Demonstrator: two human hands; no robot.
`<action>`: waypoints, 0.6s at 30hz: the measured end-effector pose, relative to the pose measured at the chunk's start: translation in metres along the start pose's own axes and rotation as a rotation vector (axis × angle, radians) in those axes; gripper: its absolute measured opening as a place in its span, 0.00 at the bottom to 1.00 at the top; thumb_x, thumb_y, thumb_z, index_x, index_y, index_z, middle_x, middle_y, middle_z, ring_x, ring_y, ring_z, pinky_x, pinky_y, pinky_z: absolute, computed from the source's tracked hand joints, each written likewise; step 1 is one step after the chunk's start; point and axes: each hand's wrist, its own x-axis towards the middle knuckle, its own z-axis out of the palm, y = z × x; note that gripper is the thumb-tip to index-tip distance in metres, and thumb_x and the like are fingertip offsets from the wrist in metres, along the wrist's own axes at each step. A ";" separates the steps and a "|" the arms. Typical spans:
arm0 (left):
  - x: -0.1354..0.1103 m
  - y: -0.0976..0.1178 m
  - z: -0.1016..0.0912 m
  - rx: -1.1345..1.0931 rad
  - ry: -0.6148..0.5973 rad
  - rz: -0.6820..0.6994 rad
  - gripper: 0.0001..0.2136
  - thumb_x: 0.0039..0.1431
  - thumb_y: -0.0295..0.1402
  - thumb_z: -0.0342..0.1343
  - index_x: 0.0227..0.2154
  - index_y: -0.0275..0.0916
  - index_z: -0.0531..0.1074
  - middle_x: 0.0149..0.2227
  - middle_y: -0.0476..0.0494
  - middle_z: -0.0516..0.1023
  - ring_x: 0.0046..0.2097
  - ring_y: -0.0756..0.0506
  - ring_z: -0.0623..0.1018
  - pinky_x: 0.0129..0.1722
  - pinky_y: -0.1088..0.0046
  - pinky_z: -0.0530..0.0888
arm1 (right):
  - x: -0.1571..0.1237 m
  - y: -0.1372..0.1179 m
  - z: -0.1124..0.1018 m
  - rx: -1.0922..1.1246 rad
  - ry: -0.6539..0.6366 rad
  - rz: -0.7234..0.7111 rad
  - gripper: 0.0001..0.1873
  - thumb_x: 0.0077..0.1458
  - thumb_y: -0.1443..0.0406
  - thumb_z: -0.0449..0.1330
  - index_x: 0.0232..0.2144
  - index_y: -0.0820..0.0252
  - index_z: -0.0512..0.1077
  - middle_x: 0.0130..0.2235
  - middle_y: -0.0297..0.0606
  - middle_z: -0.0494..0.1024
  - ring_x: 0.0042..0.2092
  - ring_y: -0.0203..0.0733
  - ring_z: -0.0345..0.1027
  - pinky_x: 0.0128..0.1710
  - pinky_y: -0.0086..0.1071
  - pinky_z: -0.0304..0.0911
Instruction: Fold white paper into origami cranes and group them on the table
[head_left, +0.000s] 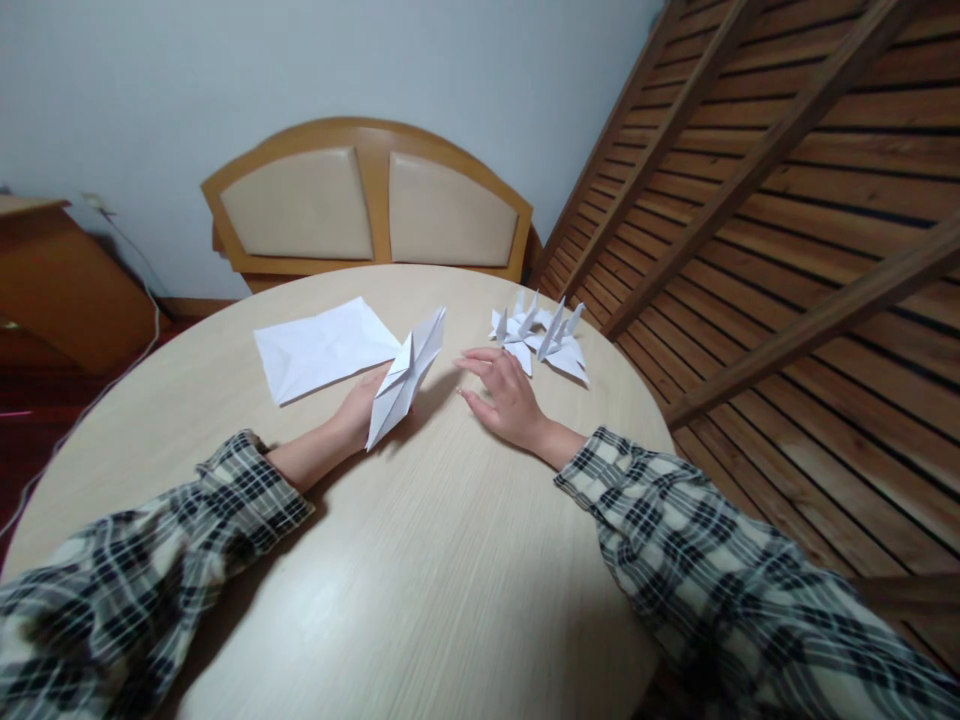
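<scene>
My left hand [358, 412] grips a piece of folded white paper [409, 375], a flat diamond-like shape with a raised flap, tilted above the table. The paper hides most of that hand's fingers. To its right, my right hand [506, 400] hovers over the tabletop with fingers apart and nothing in them. Just beyond the right hand stand several white paper cranes [551, 345], clustered with their points up. A stack of white paper sheets [322, 350] lies flat behind and left of my left hand.
Everything rests on a round, pale wooden table [420, 580]. Past its far edge is a padded wooden headboard [367, 200] against the wall. A slatted wooden partition [810, 260] rises along the right, and a wooden cabinet [64, 280] with a cable [146, 335] stands left.
</scene>
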 end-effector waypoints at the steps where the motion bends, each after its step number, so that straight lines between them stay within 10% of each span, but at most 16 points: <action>1: 0.001 -0.002 0.000 -0.024 -0.035 -0.035 0.13 0.57 0.45 0.54 0.32 0.39 0.70 0.25 0.45 0.74 0.23 0.47 0.72 0.22 0.70 0.70 | 0.000 -0.001 0.000 -0.016 -0.020 -0.024 0.18 0.64 0.64 0.56 0.56 0.53 0.66 0.53 0.43 0.72 0.55 0.49 0.66 0.56 0.48 0.61; 8: -0.001 -0.005 0.001 -0.028 -0.321 -0.041 0.13 0.51 0.35 0.59 0.40 0.37 0.76 0.32 0.40 0.80 0.27 0.47 0.75 0.26 0.70 0.76 | 0.000 -0.005 -0.001 -0.078 -0.139 -0.126 0.17 0.64 0.64 0.57 0.55 0.49 0.68 0.55 0.40 0.73 0.57 0.48 0.64 0.57 0.46 0.58; 18: -0.007 -0.004 0.007 -0.089 -0.363 -0.122 0.14 0.54 0.35 0.60 0.44 0.37 0.77 0.39 0.37 0.81 0.29 0.48 0.75 0.28 0.71 0.76 | -0.001 -0.005 -0.001 -0.086 -0.156 -0.203 0.13 0.63 0.66 0.56 0.48 0.49 0.71 0.55 0.38 0.72 0.57 0.49 0.62 0.59 0.49 0.55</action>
